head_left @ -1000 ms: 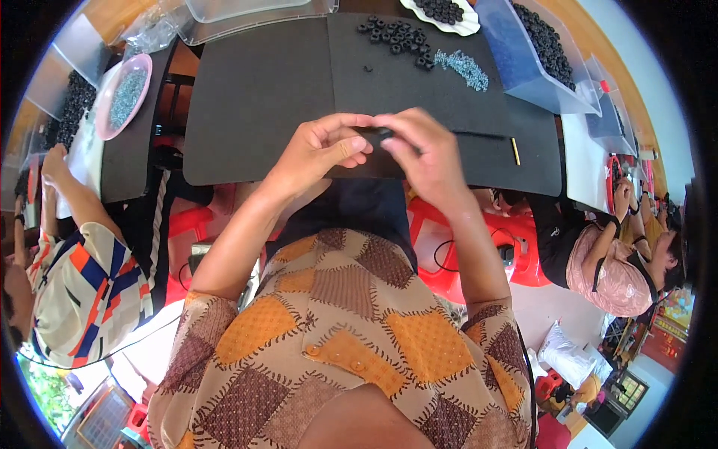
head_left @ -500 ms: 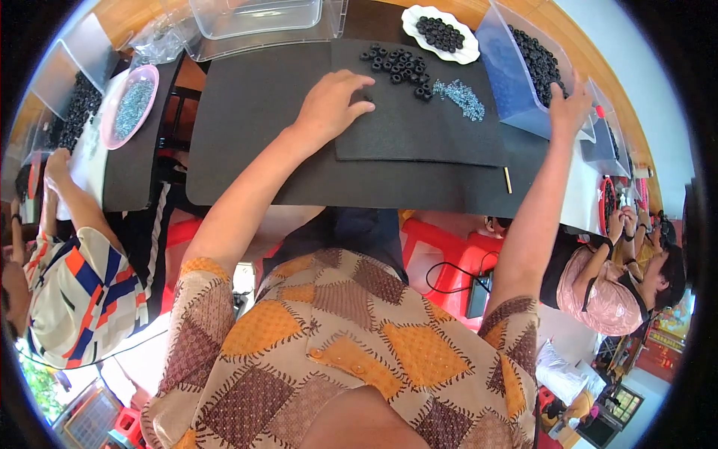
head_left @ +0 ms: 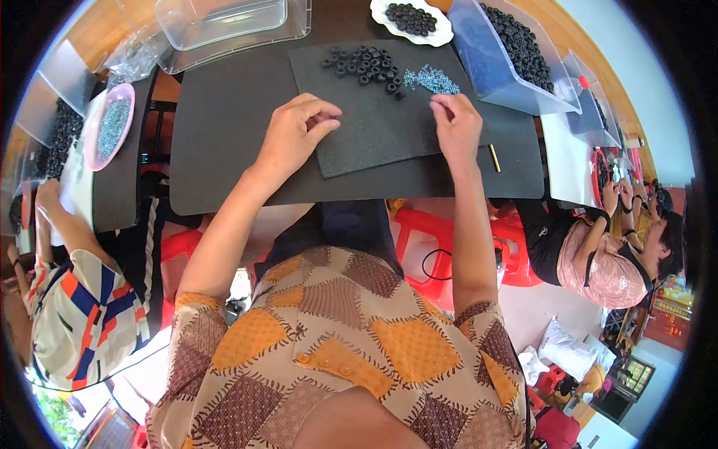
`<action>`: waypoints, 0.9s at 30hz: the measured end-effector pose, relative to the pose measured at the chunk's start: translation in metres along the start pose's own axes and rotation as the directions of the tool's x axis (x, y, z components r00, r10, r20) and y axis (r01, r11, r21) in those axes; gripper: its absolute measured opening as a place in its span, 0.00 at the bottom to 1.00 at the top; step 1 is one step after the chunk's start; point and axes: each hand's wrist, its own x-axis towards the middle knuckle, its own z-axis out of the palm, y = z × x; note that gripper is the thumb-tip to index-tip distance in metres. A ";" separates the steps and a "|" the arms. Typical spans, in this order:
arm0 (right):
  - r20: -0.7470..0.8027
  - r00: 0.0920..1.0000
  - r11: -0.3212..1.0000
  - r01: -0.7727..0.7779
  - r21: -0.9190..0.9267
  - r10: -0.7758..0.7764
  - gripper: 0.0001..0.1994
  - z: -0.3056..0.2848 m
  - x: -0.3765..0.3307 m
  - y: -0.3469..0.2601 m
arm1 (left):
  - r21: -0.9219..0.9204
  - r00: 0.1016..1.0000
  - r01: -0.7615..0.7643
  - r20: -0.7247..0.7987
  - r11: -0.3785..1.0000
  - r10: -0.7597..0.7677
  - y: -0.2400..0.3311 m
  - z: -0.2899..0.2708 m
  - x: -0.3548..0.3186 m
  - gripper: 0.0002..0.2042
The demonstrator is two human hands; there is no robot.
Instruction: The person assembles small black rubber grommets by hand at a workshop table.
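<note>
My left hand (head_left: 298, 129) hovers over the left part of a dark mat (head_left: 374, 142). Its fingers are curled, with a gap between thumb and forefinger and nothing visible there. Toward the mat's right side, my right hand (head_left: 458, 129) has its fingers bent and drawn together; anything between the tips is too small to make out. Beyond both hands, a loose group of black beads (head_left: 364, 66) lies on the mat. Small blue-grey beads (head_left: 431, 79) form a pile beside it, just past my right fingertips.
Black beads also fill a white scalloped dish (head_left: 378, 13) and a clear plastic bin (head_left: 479, 71). A clear tray (head_left: 299, 22) stands at the far left. A short yellowish stick (head_left: 494, 158) lies near the table's front edge. People (head_left: 90, 299) sit on both sides.
My right hand has come away from the bead bin, moving left and nearer over the mat. My left hand has shifted slightly left and nearer. The view has turned a little, so the mat appears tilted.
</note>
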 end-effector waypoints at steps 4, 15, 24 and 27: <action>0.032 0.999 0.993 0.033 0.117 -0.037 0.08 0.020 0.010 -0.015 | -0.016 0.994 -0.075 -0.076 0.997 0.074 0.004 0.010 -0.005 0.07; 0.154 0.988 0.999 0.007 -0.035 -0.002 0.09 0.046 0.008 -0.017 | 0.126 0.991 -0.135 0.008 0.983 0.135 -0.008 0.016 0.008 0.09; -0.091 0.988 0.866 0.150 0.477 -0.121 0.10 0.015 -0.023 -0.084 | -0.687 0.948 0.305 0.155 0.659 -0.276 0.009 0.013 -0.006 0.08; -0.071 0.993 0.806 0.119 0.579 -0.096 0.09 0.013 -0.031 -0.107 | -0.732 0.926 0.368 0.232 0.573 -0.298 -0.004 0.017 -0.010 0.07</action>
